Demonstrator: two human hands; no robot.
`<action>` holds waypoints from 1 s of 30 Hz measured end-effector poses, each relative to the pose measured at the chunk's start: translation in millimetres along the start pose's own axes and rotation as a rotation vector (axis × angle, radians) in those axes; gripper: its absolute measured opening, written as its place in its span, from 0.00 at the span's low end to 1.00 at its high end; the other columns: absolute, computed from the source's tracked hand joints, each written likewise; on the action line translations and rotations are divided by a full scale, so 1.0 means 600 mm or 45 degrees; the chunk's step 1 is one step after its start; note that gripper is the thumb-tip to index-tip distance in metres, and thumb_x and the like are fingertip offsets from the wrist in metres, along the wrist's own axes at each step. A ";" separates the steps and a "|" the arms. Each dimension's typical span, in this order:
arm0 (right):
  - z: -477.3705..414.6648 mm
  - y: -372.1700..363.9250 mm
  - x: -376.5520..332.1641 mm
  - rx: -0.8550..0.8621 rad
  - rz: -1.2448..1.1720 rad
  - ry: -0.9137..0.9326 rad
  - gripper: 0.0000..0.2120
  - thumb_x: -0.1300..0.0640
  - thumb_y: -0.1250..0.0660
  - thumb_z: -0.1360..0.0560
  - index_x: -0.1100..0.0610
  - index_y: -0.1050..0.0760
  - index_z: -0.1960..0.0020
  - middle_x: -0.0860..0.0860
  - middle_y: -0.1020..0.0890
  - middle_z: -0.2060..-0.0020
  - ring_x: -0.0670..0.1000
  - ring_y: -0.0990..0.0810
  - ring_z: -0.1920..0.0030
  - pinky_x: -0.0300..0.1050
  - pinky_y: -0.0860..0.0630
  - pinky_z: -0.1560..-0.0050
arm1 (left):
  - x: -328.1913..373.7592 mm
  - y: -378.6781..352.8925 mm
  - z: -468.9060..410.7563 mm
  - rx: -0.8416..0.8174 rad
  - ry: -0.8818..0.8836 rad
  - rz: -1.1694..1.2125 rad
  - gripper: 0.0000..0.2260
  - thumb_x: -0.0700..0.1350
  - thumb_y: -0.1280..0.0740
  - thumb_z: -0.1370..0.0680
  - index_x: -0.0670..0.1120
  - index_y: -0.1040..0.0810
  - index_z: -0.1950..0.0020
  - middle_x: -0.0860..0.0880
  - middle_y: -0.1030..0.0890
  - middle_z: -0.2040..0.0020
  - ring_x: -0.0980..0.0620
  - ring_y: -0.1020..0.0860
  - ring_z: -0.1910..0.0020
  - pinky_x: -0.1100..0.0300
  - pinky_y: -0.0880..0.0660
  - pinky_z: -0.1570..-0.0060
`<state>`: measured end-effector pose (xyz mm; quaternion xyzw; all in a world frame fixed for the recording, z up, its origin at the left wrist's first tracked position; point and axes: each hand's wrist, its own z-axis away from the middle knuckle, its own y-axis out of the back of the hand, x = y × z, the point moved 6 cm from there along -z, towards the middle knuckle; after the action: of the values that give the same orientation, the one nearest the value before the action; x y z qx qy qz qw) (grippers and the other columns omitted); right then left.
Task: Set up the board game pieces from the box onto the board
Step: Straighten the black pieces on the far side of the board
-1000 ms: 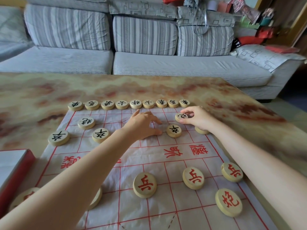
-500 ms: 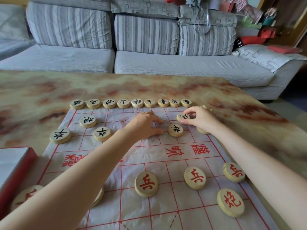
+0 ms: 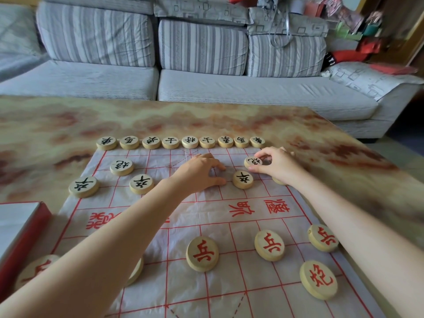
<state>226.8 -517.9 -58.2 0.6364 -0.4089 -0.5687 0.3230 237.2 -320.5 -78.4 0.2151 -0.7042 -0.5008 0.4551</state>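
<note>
Head view: the right grip [image 3: 277, 166] pinches the black cannon disc [image 3: 253, 162] by its rim, at the far right of the paper board [image 3: 229, 216], just behind a black soldier [image 3: 243, 179]. The left grip [image 3: 199, 173] rests curled on the sheet; I cannot tell if it covers a piece. The disc looks light, stiff and smooth, so a rim hold suits it. The thin sheet may creep. Neighbours crowd in, so lifting straight up seems safest.

Fifteen black pieces [image 3: 141, 184], perhaps six red [image 3: 202, 254].
</note>
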 end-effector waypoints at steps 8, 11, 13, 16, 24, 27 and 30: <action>0.000 -0.001 0.003 -0.010 -0.046 -0.014 0.23 0.44 0.25 0.35 0.52 0.22 0.43 0.36 0.34 0.62 0.53 0.28 0.40 0.52 0.35 0.35 | 0.002 -0.001 -0.001 -0.024 0.012 -0.004 0.19 0.55 0.32 0.28 0.53 0.25 0.38 0.50 0.27 0.38 0.49 0.29 0.42 0.51 0.29 0.42; -0.003 -0.003 0.005 0.001 -0.027 -0.009 0.23 0.42 0.25 0.36 0.51 0.22 0.45 0.36 0.32 0.62 0.52 0.27 0.41 0.54 0.35 0.35 | 0.000 -0.001 -0.001 -0.023 0.014 -0.002 0.19 0.55 0.32 0.28 0.53 0.25 0.38 0.50 0.27 0.39 0.49 0.29 0.42 0.52 0.29 0.42; -0.006 -0.006 0.008 -0.010 -0.030 -0.013 0.24 0.42 0.25 0.36 0.51 0.22 0.44 0.41 0.27 0.59 0.53 0.27 0.40 0.54 0.34 0.35 | -0.001 -0.001 -0.001 -0.024 0.012 0.002 0.19 0.55 0.32 0.28 0.53 0.25 0.38 0.50 0.27 0.39 0.49 0.28 0.43 0.52 0.29 0.42; -0.009 -0.010 0.015 -0.063 -0.190 -0.061 0.27 0.44 0.25 0.35 0.53 0.24 0.39 0.49 0.21 0.46 0.50 0.28 0.40 0.46 0.32 0.37 | 0.001 0.001 -0.005 -0.050 0.027 -0.011 0.19 0.55 0.31 0.28 0.53 0.25 0.38 0.49 0.28 0.39 0.48 0.29 0.41 0.53 0.30 0.42; 0.031 0.005 -0.018 -0.162 -0.361 -0.017 0.16 0.49 0.28 0.30 0.52 0.21 0.43 0.49 0.20 0.43 0.47 0.25 0.41 0.43 0.31 0.40 | 0.020 0.064 -0.003 0.163 0.042 0.306 0.11 0.46 0.31 0.26 0.47 0.19 0.45 0.49 0.19 0.45 0.54 0.23 0.47 0.73 0.35 0.55; 0.054 -0.002 -0.036 -0.166 -0.193 0.013 0.20 0.47 0.28 0.31 0.50 0.22 0.41 0.49 0.22 0.43 0.47 0.27 0.39 0.46 0.33 0.33 | 0.019 0.088 0.021 0.208 0.049 0.415 0.09 0.45 0.32 0.25 0.47 0.19 0.46 0.51 0.18 0.46 0.55 0.22 0.46 0.72 0.34 0.53; 0.069 -0.003 -0.067 -0.071 0.038 0.142 0.20 0.47 0.28 0.31 0.50 0.23 0.41 0.48 0.26 0.42 0.51 0.36 0.38 0.48 0.38 0.33 | -0.006 0.108 0.063 0.262 0.093 0.419 0.09 0.42 0.33 0.25 0.46 0.19 0.46 0.50 0.18 0.47 0.54 0.22 0.46 0.66 0.30 0.47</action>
<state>185.5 -479.2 -47.6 0.6519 -0.3837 -0.5385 0.3712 216.6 -272.2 -24.7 0.1605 -0.7603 -0.3367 0.5318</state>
